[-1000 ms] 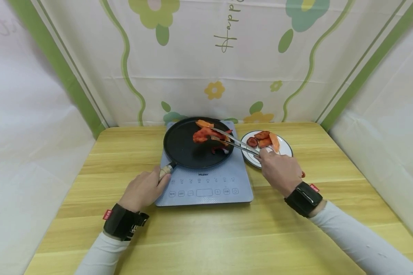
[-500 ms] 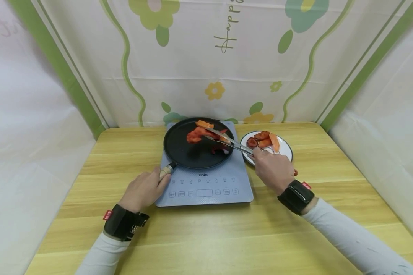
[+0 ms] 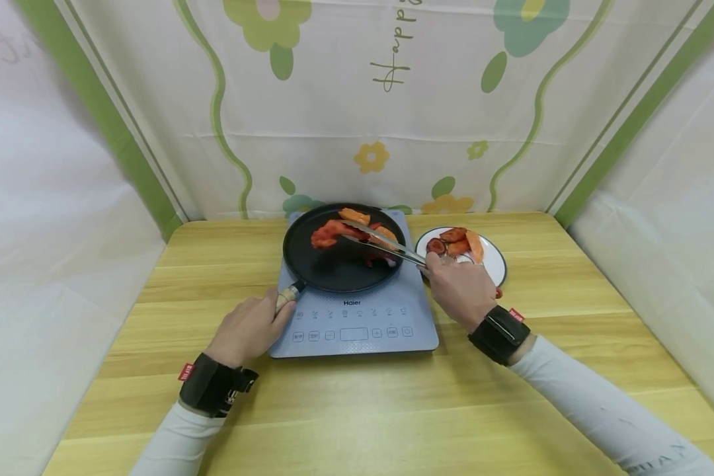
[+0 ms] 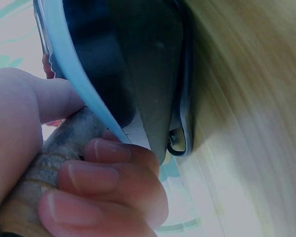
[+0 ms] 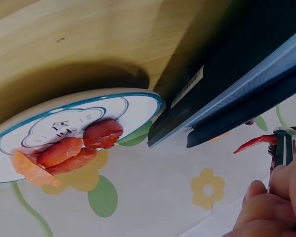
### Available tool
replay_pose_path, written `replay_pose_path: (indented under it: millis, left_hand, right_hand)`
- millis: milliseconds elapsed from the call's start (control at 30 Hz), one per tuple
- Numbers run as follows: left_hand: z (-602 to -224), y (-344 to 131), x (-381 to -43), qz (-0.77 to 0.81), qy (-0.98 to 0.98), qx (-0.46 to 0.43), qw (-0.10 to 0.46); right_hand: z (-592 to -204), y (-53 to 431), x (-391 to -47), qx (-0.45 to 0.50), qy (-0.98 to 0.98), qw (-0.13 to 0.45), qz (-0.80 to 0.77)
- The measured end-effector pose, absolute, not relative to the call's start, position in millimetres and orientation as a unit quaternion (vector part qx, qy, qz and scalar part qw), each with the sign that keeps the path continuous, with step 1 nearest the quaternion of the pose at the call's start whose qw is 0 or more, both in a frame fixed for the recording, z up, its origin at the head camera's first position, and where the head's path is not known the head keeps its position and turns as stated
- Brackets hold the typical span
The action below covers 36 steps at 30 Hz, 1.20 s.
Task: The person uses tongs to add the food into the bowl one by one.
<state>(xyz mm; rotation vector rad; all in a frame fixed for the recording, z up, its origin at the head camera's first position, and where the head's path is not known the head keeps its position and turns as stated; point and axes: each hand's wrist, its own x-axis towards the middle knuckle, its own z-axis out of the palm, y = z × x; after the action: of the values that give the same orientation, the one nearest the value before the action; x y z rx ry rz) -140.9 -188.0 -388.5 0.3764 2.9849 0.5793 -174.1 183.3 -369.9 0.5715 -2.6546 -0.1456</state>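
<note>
Your right hand (image 3: 461, 287) has just slid left, and the red piece (image 3: 326, 234) at the tips of your tongs (image 3: 407, 252) has gone with it, farther over the left part of the pan (image 3: 309, 259). I think that gives it more room, away from the orange strip (image 3: 385, 237) on the pan's right side. I can't tell if it touches the pan. Your right hand is wrapped around the tongs; your left hand (image 3: 246, 328) stays curled around the handle (image 3: 286, 297) at the pan's front left.

The red piece is lumpy and looks soft. The tongs are long, thin and shiny, like metal. The pan is round, black and flat. Its handle is brown and streaky. The smooth white plate (image 3: 497, 268) sits right of the pan.
</note>
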Motion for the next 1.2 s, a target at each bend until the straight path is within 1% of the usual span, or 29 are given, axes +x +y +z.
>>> replay_pose_path:
  millis: [467, 767, 1200]
  left_hand:
    - [-388.3, -189.1, -140.8, 0.189, 0.973, 0.121, 0.043]
    - [-389.3, -187.6, -141.5, 0.195, 0.973, 0.118, 0.046]
    - [-387.6, -187.9, -141.0, 0.191, 0.973, 0.118, 0.048]
  right_hand:
    - [-365.0, 168.7, -181.7, 0.207, -0.956, 0.197, -0.072]
    - [-366.3, 165.2, -187.5, 0.212, -0.949, 0.219, -0.083]
    - [-363.1, 155.5, -195.4, 0.218, -0.951, 0.201, -0.084]
